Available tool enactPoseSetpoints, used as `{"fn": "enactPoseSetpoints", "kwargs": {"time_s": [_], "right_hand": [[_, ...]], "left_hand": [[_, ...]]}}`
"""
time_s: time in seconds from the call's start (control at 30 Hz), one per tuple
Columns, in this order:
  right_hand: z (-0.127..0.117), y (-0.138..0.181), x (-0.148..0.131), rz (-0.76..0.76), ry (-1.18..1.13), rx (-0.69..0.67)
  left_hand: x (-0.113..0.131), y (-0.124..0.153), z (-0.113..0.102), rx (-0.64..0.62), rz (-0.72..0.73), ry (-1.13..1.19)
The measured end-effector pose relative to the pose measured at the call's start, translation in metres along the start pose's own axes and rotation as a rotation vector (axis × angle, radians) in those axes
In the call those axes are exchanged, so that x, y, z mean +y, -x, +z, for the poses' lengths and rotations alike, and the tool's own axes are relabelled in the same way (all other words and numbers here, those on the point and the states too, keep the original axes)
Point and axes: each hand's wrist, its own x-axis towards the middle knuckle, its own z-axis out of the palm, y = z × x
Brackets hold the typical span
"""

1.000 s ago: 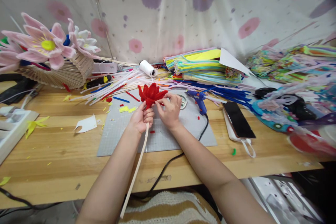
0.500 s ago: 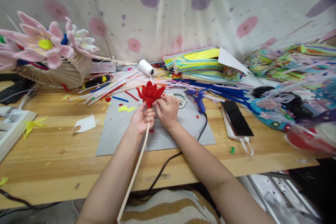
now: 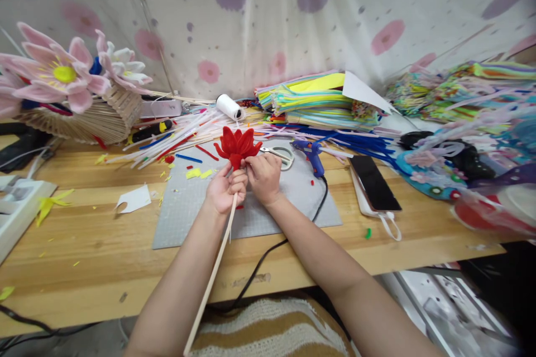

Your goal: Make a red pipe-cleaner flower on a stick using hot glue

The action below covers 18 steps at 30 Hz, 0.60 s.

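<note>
A red pipe-cleaner flower (image 3: 237, 145) sits on top of a long pale wooden stick (image 3: 211, 279) that slants down toward me. My left hand (image 3: 224, 189) is closed round the stick just under the flower. My right hand (image 3: 263, 177) is closed beside it, its fingertips pinching at the flower's base; what it pinches is too small to make out. Both hands hover over a grey cutting mat (image 3: 184, 212) on the wooden table (image 3: 84, 245).
A blue glue gun (image 3: 310, 153) with a black cord, white-handled scissors (image 3: 281, 155) and a phone (image 3: 373, 183) lie right of my hands. Loose pipe cleaners, a white thread spool (image 3: 228, 106) and stacked coloured sheets (image 3: 314, 100) line the back. Pink flowers (image 3: 54, 72) stand far left.
My right hand has drawn in closer to the flower's base and my left hand. The flower and stick have shifted slightly left as my view moved.
</note>
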Motion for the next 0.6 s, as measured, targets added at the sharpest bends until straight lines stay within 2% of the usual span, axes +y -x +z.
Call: {"fn": "enactPoseSetpoints", "kwargs": {"time_s": [0.13,0.47,0.6], "right_hand": [[-0.0021,-0.0008,-0.0006,0.002,-0.004,0.035],[-0.0049,-0.0012,-0.0028,0.087,-0.084,0.024],[-0.0030,-0.0009,-0.0046,0.195,-0.171,0.097]], "left_hand": [[-0.0039,0.0002,0.0011,-0.019,0.016,-0.007],[-0.0066,-0.0006,0.0034,-0.013,0.038,-0.079],[-0.0073,-0.0002,0.0034,-0.050,0.016,-0.065]]}}
